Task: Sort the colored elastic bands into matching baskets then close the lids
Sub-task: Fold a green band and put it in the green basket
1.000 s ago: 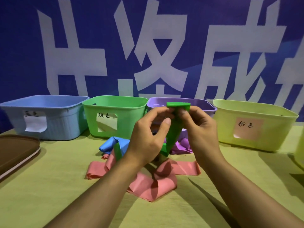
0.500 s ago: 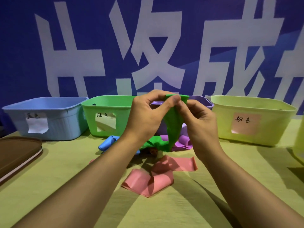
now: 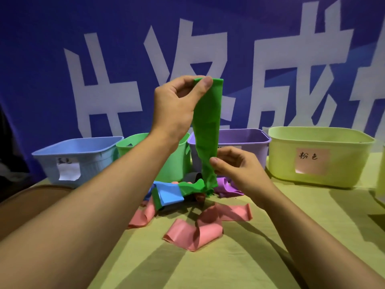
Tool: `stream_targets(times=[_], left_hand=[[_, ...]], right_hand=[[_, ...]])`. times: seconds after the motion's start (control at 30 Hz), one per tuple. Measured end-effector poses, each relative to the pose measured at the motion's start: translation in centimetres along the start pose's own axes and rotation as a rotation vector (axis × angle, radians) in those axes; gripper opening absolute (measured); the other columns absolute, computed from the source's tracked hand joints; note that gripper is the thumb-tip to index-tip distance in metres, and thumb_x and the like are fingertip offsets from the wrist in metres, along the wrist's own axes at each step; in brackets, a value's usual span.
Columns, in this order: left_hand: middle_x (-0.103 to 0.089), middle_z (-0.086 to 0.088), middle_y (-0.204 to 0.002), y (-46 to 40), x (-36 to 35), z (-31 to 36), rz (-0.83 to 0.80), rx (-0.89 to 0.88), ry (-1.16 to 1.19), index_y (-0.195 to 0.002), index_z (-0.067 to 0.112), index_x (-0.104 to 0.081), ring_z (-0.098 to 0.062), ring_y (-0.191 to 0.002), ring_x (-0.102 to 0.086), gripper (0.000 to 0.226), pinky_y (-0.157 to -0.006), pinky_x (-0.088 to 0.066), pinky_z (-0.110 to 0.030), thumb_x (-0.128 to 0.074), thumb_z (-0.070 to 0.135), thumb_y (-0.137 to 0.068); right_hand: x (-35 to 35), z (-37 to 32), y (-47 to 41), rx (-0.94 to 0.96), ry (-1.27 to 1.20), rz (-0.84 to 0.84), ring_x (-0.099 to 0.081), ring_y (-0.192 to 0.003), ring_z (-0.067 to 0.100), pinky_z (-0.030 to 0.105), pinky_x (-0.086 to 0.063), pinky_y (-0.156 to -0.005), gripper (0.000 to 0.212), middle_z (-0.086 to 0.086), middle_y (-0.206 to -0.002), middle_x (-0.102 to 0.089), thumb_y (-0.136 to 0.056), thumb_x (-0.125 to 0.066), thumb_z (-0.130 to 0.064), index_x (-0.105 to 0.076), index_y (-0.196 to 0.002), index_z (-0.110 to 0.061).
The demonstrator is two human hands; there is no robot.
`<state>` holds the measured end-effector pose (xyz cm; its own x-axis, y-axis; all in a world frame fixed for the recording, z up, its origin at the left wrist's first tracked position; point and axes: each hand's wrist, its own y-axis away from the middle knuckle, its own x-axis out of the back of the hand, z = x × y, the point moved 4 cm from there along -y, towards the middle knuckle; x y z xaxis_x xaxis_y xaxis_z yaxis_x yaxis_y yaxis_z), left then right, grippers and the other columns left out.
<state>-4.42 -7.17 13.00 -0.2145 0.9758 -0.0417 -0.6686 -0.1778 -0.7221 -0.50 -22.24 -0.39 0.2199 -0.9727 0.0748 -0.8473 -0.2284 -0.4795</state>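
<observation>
**Two hands on one green band, pile still tangled below**

I see the left hand [image 3: 175,105] raised high above the middle of the bench [image 3: 239,265], thumb and fingers pinching the top end of the green band [image 3: 207,130]. The right hand [image 3: 239,172] sits lower, thumb and fingertips nipping the same band near its lower part. The band hangs upright between them in front of the baskets, and its tail trails into the pile on the bench.

Open air surrounds the raised hand; the near bench edge and front stretch lie bare apart from my forearms' shadows.

Along the far edge stand four baskets, side by side and all uncovered: the blue basket [image 3: 87,147], the green basket [image 3: 177,161] partly behind my left wrist, the purple basket [image 3: 243,140] and the yellow-green basket [image 3: 320,142] with a pink label. A brown lid [image 3: 27,197] lies at the left edge.

Under the band lie a blue band [image 3: 168,191], a purple band [image 3: 226,186] and pink bands [image 3: 195,232], overlapping near the centre. The green tail crosses the blue one.
</observation>
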Motion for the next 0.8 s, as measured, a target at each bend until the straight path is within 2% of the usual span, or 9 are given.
stream_targets(times=[0.13, 0.27, 0.4, 0.43, 0.53, 0.6, 0.7, 0.77, 0.8], left_hand=[[-0.079, -0.002, -0.095, -0.2, 0.0, 0.9, -0.001, 0.002, 0.017, -0.096, 0.019, -0.076, -0.016, -0.093, -0.076, 0.004, -0.087, -0.063, -0.041, -0.075, 0.021, -0.093], [-0.079, -0.001, -0.092, -0.3, -0.2, 1.7, 0.000, -0.017, 0.051, -0.097, 0.015, -0.075, -0.016, -0.092, -0.076, 0.005, -0.086, -0.063, -0.038, -0.074, 0.019, -0.093], [-0.078, 0.005, -0.086, -0.7, 0.0, 1.7, 0.004, -0.040, 0.060, -0.097, 0.014, -0.075, -0.010, -0.088, -0.076, 0.005, -0.082, -0.061, -0.028, -0.074, 0.017, -0.094], [-0.079, 0.005, -0.087, -0.7, 0.1, 1.5, 0.007, -0.037, 0.066, -0.097, 0.014, -0.075, -0.011, -0.088, -0.076, 0.005, -0.082, -0.061, -0.027, -0.074, 0.017, -0.093], [-0.079, 0.002, -0.089, -0.7, 0.6, 0.7, 0.025, -0.018, 0.086, -0.096, 0.014, -0.076, -0.013, -0.089, -0.076, 0.004, -0.081, -0.061, -0.027, -0.074, 0.017, -0.093], [-0.079, -0.002, -0.091, -0.5, 0.7, 0.1, 0.026, 0.016, 0.127, -0.096, 0.012, -0.076, -0.016, -0.090, -0.076, 0.005, -0.083, -0.062, -0.033, -0.074, 0.017, -0.093], [-0.079, -0.004, -0.090, -0.4, 0.9, -0.3, 0.028, 0.044, 0.158, -0.095, 0.011, -0.076, -0.016, -0.088, -0.075, 0.005, -0.087, -0.063, -0.037, -0.074, 0.015, -0.093], [-0.079, 0.000, -0.087, -0.4, 1.0, -0.3, 0.033, 0.043, 0.154, -0.093, 0.012, -0.075, -0.013, -0.086, -0.075, 0.002, -0.086, -0.062, -0.034, -0.074, 0.014, -0.093], [-0.079, 0.000, -0.087, -0.3, 1.0, -0.3, 0.033, 0.045, 0.149, -0.093, 0.013, -0.075, -0.013, -0.086, -0.075, 0.002, -0.086, -0.062, -0.034, -0.074, 0.015, -0.093]], right_hand=[[-0.3, -0.7, 0.2, 0.014, 0.024, 0.006, -0.076, -0.101, 0.024, 0.045, -0.060, -0.095, 0.016, 0.006, -0.103, -0.080, -0.096, -0.069, -0.008, -0.074, -0.110, -0.007], [-0.6, -0.8, 0.3, 0.036, 0.106, -0.012, -0.076, -0.099, 0.018, 0.043, -0.058, -0.098, 0.010, 0.001, -0.099, -0.080, -0.093, -0.073, -0.011, -0.075, -0.100, -0.018], [-0.7, -0.9, 0.6, -0.021, 0.068, -0.118, -0.074, -0.077, 0.012, 0.027, -0.060, -0.076, 0.006, 0.006, -0.086, -0.079, -0.094, -0.068, -0.003, -0.071, -0.099, -0.003], [-0.6, -1.0, 0.7, -0.038, 0.067, -0.160, -0.073, -0.077, 0.014, 0.027, -0.060, -0.074, 0.008, 0.008, -0.087, -0.078, -0.095, -0.066, -0.002, -0.070, -0.102, 0.001], [-0.4, -0.8, 0.9, -0.117, -0.076, -0.316, -0.069, -0.109, 0.041, 0.047, -0.055, -0.092, 0.027, 0.017, -0.116, -0.074, -0.099, -0.058, -0.003, -0.067, -0.124, -0.001], [-0.6, -0.8, 1.1, -0.224, -0.286, -0.421, -0.067, -0.110, 0.042, 0.046, -0.052, -0.092, 0.048, 0.020, -0.125, -0.070, -0.089, -0.052, -0.011, -0.059, -0.134, 0.001], [-1.1, -1.4, 1.7, -0.320, -0.450, -0.602, -0.063, -0.091, 0.023, 0.037, -0.053, -0.080, 0.071, 0.013, -0.108, -0.065, -0.080, -0.075, -0.041, -0.057, -0.132, 0.002], [-1.3, -1.4, 2.1, -0.330, -0.383, -0.668, -0.066, -0.085, 0.018, 0.034, -0.059, -0.074, 0.067, 0.009, -0.099, -0.066, -0.079, -0.082, -0.051, -0.063, -0.123, -0.005], [-1.3, -1.2, 2.2, -0.314, -0.289, -0.670, -0.071, -0.090, 0.022, 0.038, -0.061, -0.077, 0.053, 0.011, -0.105, -0.071, -0.082, -0.082, -0.045, -0.070, -0.119, -0.009]])
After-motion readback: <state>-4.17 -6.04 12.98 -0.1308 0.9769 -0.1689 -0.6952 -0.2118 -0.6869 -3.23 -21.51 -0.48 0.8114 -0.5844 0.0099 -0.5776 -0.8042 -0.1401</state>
